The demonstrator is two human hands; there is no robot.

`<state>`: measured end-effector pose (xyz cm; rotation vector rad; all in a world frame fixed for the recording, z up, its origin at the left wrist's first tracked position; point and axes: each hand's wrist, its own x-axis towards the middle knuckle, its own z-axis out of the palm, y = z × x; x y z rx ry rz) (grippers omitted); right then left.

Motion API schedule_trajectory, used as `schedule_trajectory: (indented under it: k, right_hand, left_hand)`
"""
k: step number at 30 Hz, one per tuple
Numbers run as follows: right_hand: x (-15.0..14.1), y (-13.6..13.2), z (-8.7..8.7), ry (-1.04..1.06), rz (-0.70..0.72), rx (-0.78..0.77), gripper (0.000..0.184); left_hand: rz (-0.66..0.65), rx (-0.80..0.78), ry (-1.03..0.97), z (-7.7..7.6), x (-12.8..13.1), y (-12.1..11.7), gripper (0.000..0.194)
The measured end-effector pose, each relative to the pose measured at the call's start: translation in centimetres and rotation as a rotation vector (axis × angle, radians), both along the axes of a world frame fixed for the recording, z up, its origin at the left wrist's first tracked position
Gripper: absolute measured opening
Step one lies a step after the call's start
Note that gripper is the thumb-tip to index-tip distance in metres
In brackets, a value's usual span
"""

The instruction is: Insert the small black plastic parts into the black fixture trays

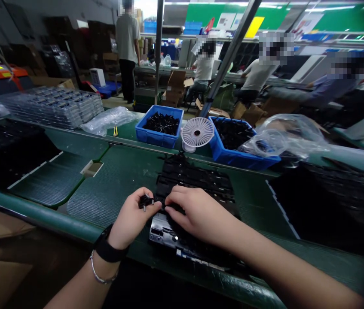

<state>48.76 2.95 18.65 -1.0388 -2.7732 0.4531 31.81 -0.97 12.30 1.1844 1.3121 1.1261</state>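
My left hand [132,221] is curled around several small black parts with silvery ends [146,201]. Its thumb tip reaches the left side of a group of black plastic housings [197,176] lying on the green belt. Close beside it, my right hand [197,210] bends over the same housings, thumb and fingertips drawn together in a pinch. What sits between those fingertips is too small and dark to make out. A shiny housing edge with round holes [164,229] shows below the hands. My right hand and forearm hide part of the housings.
Beyond the belt [120,171] stand a blue bin of small black parts [146,136], a white fan [197,133] and another blue bin [230,156] partly under clear plastic. Dark panels [313,201] lie right, others [14,146] left. Stacked clear trays [56,105] stand back left. Several people work behind.
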Motion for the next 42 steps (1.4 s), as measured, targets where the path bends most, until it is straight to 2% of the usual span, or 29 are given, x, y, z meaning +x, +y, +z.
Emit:
schedule_trajectory:
  k: [5, 11, 18, 24, 31, 36, 42]
  right_hand:
    - [-0.4, 0.3, 0.3, -0.069, 0.039, 0.002, 0.012]
    - [0.0, 0.6, 0.8, -0.064, 0.030, -0.071, 0.012]
    - [0.1, 0.7, 0.3, 0.029, 0.006, -0.085, 0.013]
    - [-0.1, 0.6, 0.1, -0.028, -0.015, -0.082, 0.010]
    - [2.4, 0.0, 0.6, 0.014, -0.048, -0.104, 0.015]
    - [4.8, -0.9, 0.3, -0.009, 0.011, -0.007, 0.025]
    - [4.2, -2.0, 0.3, -0.170, 0.083, 0.230, 0.023]
  left_hand:
    - [-0.020, -0.010, 0.012, 0.1, 0.2, 0.2, 0.019]
    - [-0.039, 0.011, 0.032, -0.2, 0.5, 0.6, 0.018]
    - [-0.038, 0.001, 0.033, -0.1, 0.3, 0.7, 0.019]
    - [-0.040, 0.008, 0.069, -0.1, 0.3, 0.6, 0.024]
    - [-0.054, 0.002, 0.101, 0.4, 0.5, 0.8, 0.025]
    - [-0.071, -0.009, 0.119, 0.5, 0.4, 0.9, 0.024]
    - [-0.031, 0.049, 0.257, 1.0, 0.2, 1.0, 0.026]
